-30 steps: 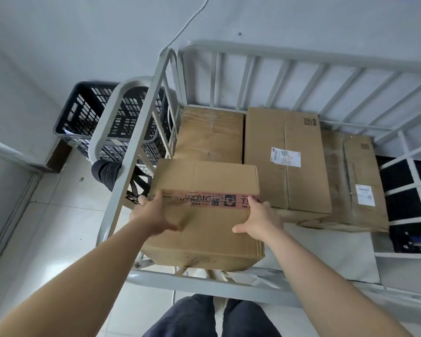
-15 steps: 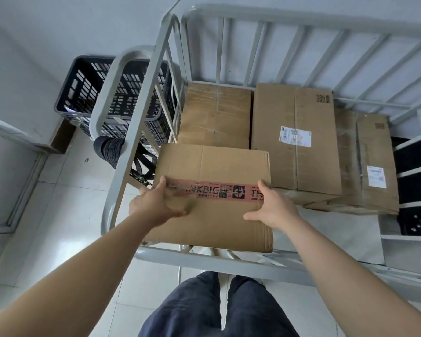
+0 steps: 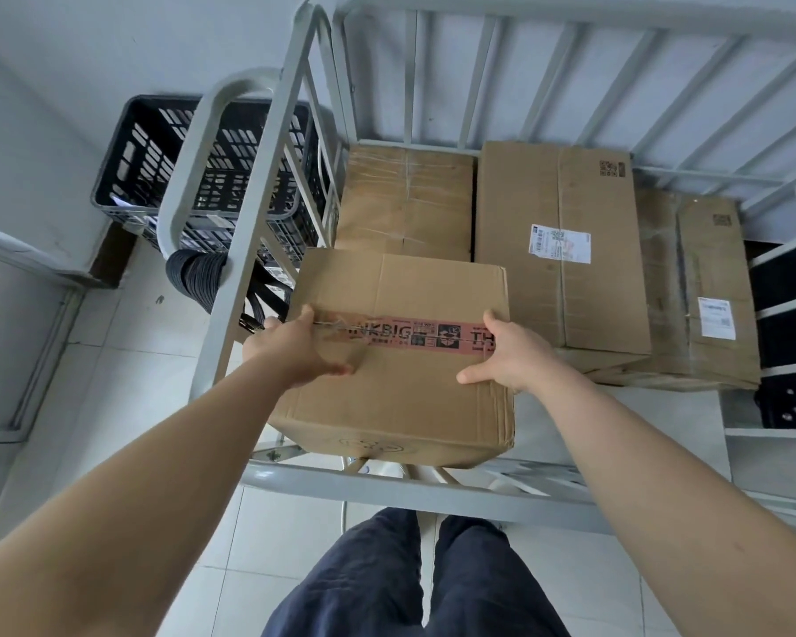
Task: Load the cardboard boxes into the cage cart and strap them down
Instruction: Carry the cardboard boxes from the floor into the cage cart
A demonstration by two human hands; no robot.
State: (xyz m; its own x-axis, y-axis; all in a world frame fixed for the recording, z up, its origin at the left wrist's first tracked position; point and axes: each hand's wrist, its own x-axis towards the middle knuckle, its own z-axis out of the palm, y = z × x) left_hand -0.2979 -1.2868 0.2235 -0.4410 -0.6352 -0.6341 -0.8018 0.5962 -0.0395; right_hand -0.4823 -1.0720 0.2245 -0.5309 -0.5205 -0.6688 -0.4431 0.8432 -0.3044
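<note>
A cardboard box with pink tape (image 3: 400, 397) sits at the front left of the grey cage cart (image 3: 433, 491). My left hand (image 3: 295, 347) grips its left side and my right hand (image 3: 511, 351) grips its right side, thumbs on top. Behind it lie three other boxes on the cart floor: a small taped box (image 3: 407, 204), a large box with a white label (image 3: 557, 250), and a lower box at the right (image 3: 704, 291). A coil of black strap (image 3: 194, 273) hangs on the cart's left rail.
A black plastic crate (image 3: 157, 158) stands outside the cart's left side against the white wall. The cart's barred back and right side enclose the boxes. Bare cart floor (image 3: 639, 416) shows right of the held box. My legs stand on white tiles below.
The box with pink tape has moved forward and down into the cart's front left corner, with both hands staying on its sides. The camera has tilted slightly.
</note>
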